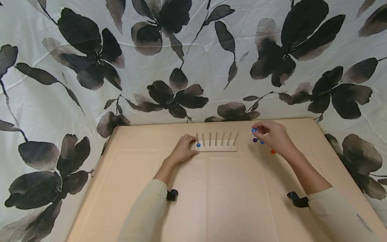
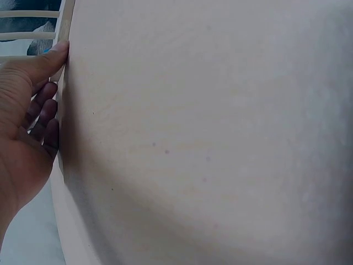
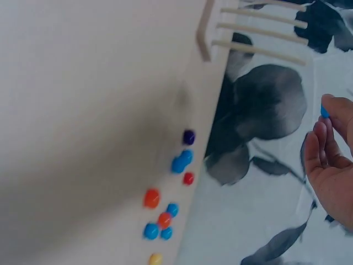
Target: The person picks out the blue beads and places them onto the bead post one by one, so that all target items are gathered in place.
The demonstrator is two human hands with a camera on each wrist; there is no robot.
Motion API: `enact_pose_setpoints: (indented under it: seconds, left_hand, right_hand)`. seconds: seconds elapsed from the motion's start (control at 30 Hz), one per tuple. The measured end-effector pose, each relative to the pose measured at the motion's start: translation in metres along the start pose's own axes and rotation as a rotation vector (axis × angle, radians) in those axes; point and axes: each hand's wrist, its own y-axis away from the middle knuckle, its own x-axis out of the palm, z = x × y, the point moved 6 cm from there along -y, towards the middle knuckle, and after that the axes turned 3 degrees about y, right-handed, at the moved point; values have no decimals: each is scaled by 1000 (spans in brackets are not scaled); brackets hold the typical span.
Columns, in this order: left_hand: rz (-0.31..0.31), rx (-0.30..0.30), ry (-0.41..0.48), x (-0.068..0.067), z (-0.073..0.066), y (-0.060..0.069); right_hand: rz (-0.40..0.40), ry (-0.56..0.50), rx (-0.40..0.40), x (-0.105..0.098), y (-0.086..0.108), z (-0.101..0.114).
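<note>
A wooden rack [image 1: 216, 149] with several upright pegs stands near the table's back edge, a blue bead [image 1: 198, 145] low on its leftmost peg. The left hand [image 1: 183, 149] grips the rack's left end; the left wrist view shows its thumb on the base [image 2: 64, 27], fingers curled behind. Raised to the right of the rack, the right hand [image 1: 273, 136] pinches a blue bead [image 1: 254, 130] between thumb and fingertips, also seen in the right wrist view as a blue bead [image 3: 324, 112]. Beneath that hand lie loose beads, including a purple one [image 3: 189, 137] and an orange one [image 3: 151, 198].
In the right wrist view, several more beads lie in a loose row toward a yellow bead [image 3: 155, 259], close to the table edge. The light tabletop [image 1: 232, 195] meets a floral cloth [image 1: 187, 60] hanging behind it.
</note>
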Motion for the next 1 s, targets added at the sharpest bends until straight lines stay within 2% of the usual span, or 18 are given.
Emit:
enact_pose_setpoints:
  seconds: [0.17,0.47,0.7,1.0]
  left_hand:
    - [3,7,1,1,1,0]
    - [5,12,17,1,1,3]
    - [6,17,16,0,1,4]
    - [8,27,10,-2,0,4]
  right_hand:
    - [-2,-30,-54,9,-12,24]
    - [68,-91,-104,35,-33,66]
    - [89,-122,-176,54,-44,91]
    - [186,-90,-201,88,-59,117]
